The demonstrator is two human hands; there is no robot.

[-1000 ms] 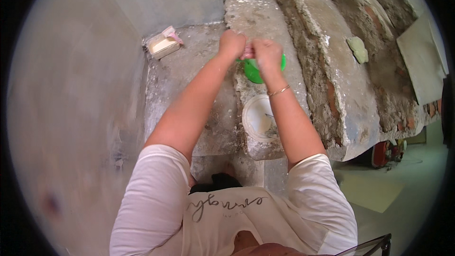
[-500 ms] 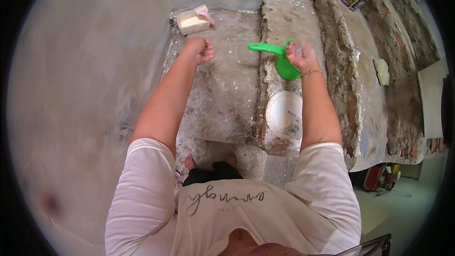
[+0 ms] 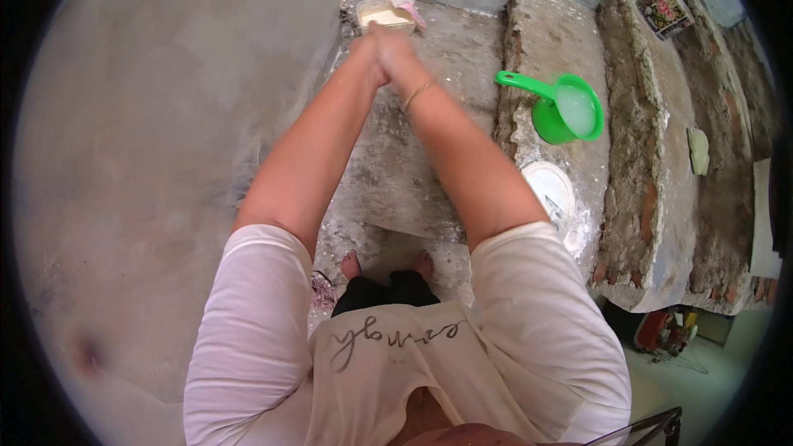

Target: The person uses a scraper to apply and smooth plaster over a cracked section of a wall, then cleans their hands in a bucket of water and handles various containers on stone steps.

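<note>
My left hand and my right hand are pressed together out in front of me, just on the near side of a small rectangular tub. Motion smears their fingers, so I cannot tell how they are bent or whether anything is between them. The tub has pale stuff in it, and a pink and white cloth or wrapper lies over its right corner. To the right of my hands, a green plastic dipper stands on a step, filled with cloudy whitish water, its handle pointing left.
Rough concrete steps rise to the right. A round white lid with a smeared tool on it lies on the nearest step. Farther up are a printed bucket and a pale green lump. A plastered wall bounds the left.
My right hand has left the green dipper and moved left to meet my left hand. The view has shifted, so the steps and tub sit farther right in it.
</note>
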